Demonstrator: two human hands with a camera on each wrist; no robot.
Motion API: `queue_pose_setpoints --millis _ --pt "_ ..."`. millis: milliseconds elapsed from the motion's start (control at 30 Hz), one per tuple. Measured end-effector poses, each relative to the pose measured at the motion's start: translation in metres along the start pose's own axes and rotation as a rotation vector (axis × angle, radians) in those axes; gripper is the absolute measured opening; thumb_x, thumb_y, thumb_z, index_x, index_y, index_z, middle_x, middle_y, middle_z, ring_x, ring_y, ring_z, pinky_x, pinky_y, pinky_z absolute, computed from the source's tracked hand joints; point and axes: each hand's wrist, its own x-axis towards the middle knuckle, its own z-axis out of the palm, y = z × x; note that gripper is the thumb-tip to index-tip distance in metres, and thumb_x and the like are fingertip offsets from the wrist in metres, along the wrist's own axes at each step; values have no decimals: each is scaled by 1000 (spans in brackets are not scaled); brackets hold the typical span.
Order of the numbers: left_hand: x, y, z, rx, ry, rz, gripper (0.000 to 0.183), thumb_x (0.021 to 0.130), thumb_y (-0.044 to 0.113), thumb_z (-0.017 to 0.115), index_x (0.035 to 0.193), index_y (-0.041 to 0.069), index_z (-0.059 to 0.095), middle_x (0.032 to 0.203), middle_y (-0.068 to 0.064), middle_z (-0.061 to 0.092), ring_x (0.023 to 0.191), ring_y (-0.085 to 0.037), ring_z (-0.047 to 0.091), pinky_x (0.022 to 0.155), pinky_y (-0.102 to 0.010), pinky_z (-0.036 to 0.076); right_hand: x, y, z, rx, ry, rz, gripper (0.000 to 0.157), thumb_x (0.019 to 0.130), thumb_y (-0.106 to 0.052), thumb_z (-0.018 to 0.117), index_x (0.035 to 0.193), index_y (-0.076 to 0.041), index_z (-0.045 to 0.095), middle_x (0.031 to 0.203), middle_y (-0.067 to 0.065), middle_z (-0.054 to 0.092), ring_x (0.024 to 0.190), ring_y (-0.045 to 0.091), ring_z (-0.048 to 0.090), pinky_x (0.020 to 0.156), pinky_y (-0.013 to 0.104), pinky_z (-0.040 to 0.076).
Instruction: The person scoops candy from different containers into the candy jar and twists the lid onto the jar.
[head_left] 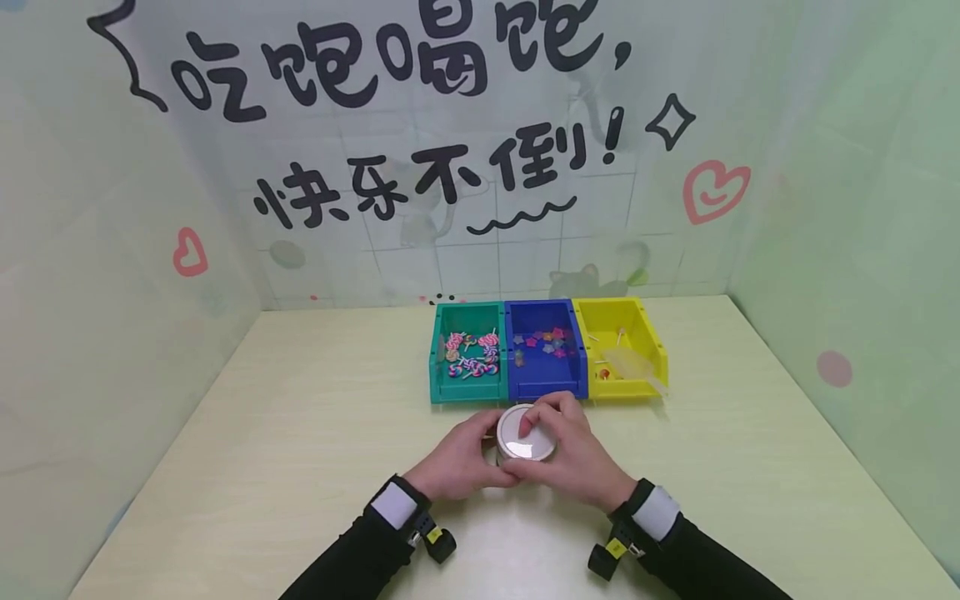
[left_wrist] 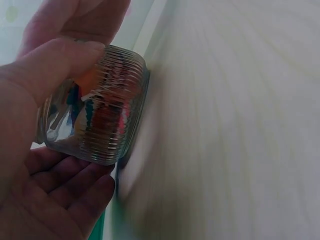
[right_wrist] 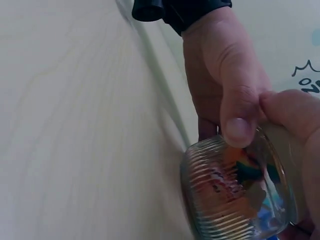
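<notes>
A small ribbed glass jar (left_wrist: 107, 110) with a pale round lid (head_left: 517, 451) is at the middle of the table, in front of the colored bins. Through its glass, colorful contents show in orange, red and dark green. My left hand (head_left: 461, 460) grips the jar's side, its thumb lying along the ribbed glass in the left wrist view. My right hand (head_left: 576, 457) holds the lid from the right, with the index finger bent onto the top and the thumb at the near edge. The right palm hides part of the lid's rim.
Behind the hands stand three joined bins: a green bin (head_left: 468, 393) with small lollipops, a blue bin (head_left: 547, 387) with star-shaped pieces, and a yellow bin (head_left: 651, 337) with a few lollipops and a clear plastic piece (head_left: 630, 365). Printed cloth walls enclose the pale wooden table (head_left: 300, 417).
</notes>
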Motion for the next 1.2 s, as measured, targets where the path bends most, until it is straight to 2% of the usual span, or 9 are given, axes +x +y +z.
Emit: queue_pose_setpoints --millis 167,233,333,433,633,800,933,1100,1200 --pt "0 0 0 0 -3 -1 82 89 22 94 159 12 52 154 -7 60 146 -29 58 125 -49 46 -1 1 -1 -35 -12 -43 40 85 -39 94 107 -31 62 154 7 47 150 36 38 115 66 42" --pt "0 1 0 -3 -6 1 81 89 22 93 158 11 52 153 -7 61 145 -29 58 125 -50 46 -2 1 -3 -48 -26 -53 39 85 -34 92 108 -32 61 158 4 49 151 36 38 116 69 42" --pt "0 1 0 -3 -6 -1 80 89 22 94 157 12 53 152 -7 61 144 -29 59 125 -50 47 -1 1 -3 -31 -16 -17 37 87 -37 93 108 -33 62 146 3 51 144 32 43 112 58 47" --pt "0 1 1 1 -4 -9 82 88 22 94 158 12 52 154 -7 60 145 -30 58 125 -50 46 0 0 -1 -21 3 10 44 84 -46 96 109 -32 63 137 5 47 138 30 44 107 49 46" --pt "0 2 0 -3 -3 -7 79 89 23 93 157 11 53 152 -7 62 143 -29 59 125 -51 47 -2 0 -5 -77 -27 -66 40 83 -31 91 109 -33 61 155 3 53 149 33 41 116 67 41" --pt "0 1 0 -2 -6 1 80 88 23 93 157 13 54 151 -5 62 142 -27 59 125 -49 47 -3 -2 -8 -58 -35 -59 40 83 -31 93 109 -35 63 144 -2 56 142 29 44 110 57 46" --pt "1 1 -2 16 -6 8 83 86 22 94 158 15 54 151 -4 62 142 -25 59 125 -48 47 -2 -3 -7 -71 -4 -68 39 84 -35 95 107 -34 64 134 -5 58 137 27 46 107 52 44" --pt "0 1 -5 52 10 10 84 85 22 95 158 14 54 150 -4 63 139 -24 60 123 -49 49 1 -4 -3 -106 41 -99 40 83 -40 97 106 -31 66 124 -6 58 131 22 51 105 53 36" --pt "-2 1 -7 57 21 -1 84 85 22 95 158 14 54 151 -5 62 139 -25 60 123 -50 49 3 -4 0 -113 45 -81 41 83 -43 97 107 -30 67 125 -5 59 130 22 52 108 55 36"
